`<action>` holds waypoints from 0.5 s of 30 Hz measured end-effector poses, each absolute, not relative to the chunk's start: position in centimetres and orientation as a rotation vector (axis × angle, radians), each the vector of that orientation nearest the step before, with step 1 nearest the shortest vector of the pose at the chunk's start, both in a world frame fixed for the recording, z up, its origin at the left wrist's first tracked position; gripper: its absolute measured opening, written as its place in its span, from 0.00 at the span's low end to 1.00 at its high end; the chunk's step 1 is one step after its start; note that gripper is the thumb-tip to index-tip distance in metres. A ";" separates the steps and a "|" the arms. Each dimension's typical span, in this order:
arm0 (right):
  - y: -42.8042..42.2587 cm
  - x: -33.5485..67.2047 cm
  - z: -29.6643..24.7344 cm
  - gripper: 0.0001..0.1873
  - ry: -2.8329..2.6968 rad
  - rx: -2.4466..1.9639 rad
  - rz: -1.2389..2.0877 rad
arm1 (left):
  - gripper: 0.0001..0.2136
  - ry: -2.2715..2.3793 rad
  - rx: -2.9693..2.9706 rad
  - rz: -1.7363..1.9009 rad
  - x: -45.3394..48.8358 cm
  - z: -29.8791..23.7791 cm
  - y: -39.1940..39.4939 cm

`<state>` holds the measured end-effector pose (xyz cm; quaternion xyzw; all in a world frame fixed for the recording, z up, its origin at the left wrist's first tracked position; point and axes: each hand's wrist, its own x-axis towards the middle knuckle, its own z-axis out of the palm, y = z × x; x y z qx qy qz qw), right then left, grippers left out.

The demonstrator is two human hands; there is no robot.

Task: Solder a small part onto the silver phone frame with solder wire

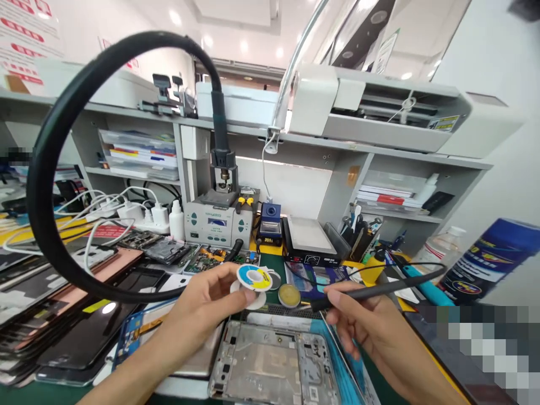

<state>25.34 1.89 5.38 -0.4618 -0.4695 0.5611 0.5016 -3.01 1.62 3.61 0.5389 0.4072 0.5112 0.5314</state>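
My left hand point(211, 298) pinches a small white spool point(254, 277) with a blue and yellow label between thumb and fingers. What is wound on the spool cannot be made out. In my right hand point(363, 318) is a black soldering iron point(379, 289), gripped near its left end, with a thin cord leaving its right end. Its tip does not show clearly. Below and between both hands lies a bare metal phone frame point(270, 363) on the bench. A round tin of yellowish paste point(289, 295) sits just beyond the hands.
A thick black hose point(42, 163) loops over the left side from a hot-air station point(217, 222). Behind stand a small blue soldering station point(270, 225) and a flat heating plate point(310, 236). Stacked phone parts point(105, 315) lie left; a blue spray can point(491, 261) stands right.
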 end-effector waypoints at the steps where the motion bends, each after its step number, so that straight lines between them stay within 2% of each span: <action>1: 2.0 25.3 5.3 0.27 -1.106 -1.085 1.365 | 0.17 0.945 1.209 1.232 -2.9 3.7 1.7; 4: 2.2 25.1 5.0 0.28 -1.035 -1.003 1.359 | 0.17 0.872 1.003 1.247 -2.4 4.0 1.7; 11: 3.1 23.2 5.7 0.33 -0.990 -0.886 1.281 | 0.08 0.787 0.738 1.244 -0.1 5.3 1.3; 15: 3.7 22.2 6.4 0.33 -1.022 -0.842 1.269 | 0.09 0.755 0.674 1.277 1.0 6.0 1.1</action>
